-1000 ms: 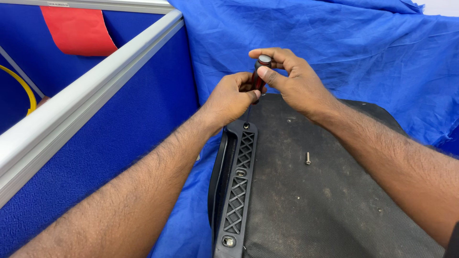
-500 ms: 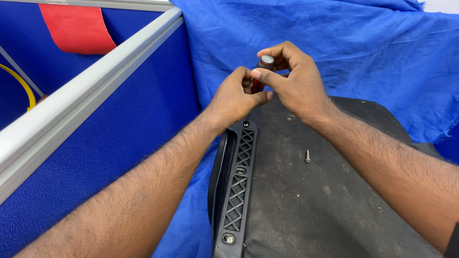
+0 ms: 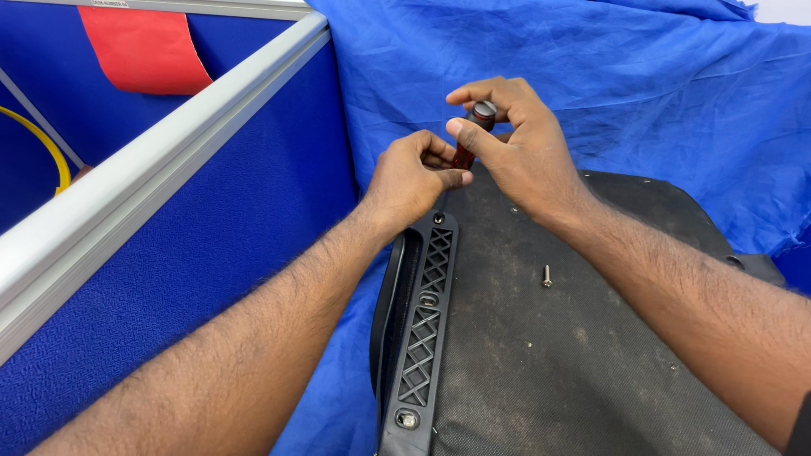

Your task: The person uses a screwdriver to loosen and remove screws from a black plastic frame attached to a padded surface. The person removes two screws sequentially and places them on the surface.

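Right hand [image 3: 524, 156] pinches the grey cap of a short red-handled screwdriver [image 3: 470, 139]; left hand [image 3: 414, 179] closes its grip low on the handle, upright over the top screw hole of the black lattice plastic bracket [image 3: 422, 325]. Tip hidden, probably seated. Risk: tilted driver slips off; loose silver screw [image 3: 546, 275] on dusty black fabric panel [image 3: 574, 338] could roll away.

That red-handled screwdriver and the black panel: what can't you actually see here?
Head view only:
- Screwdriver: shaft and tip hidden behind the left hand; only the red handle and grey cap show in the right hand.
- Screw being driven: hidden under the same fingers.
- Black panel: cut off by the bottom edge.
- Loose screw: too small to tell its head type.
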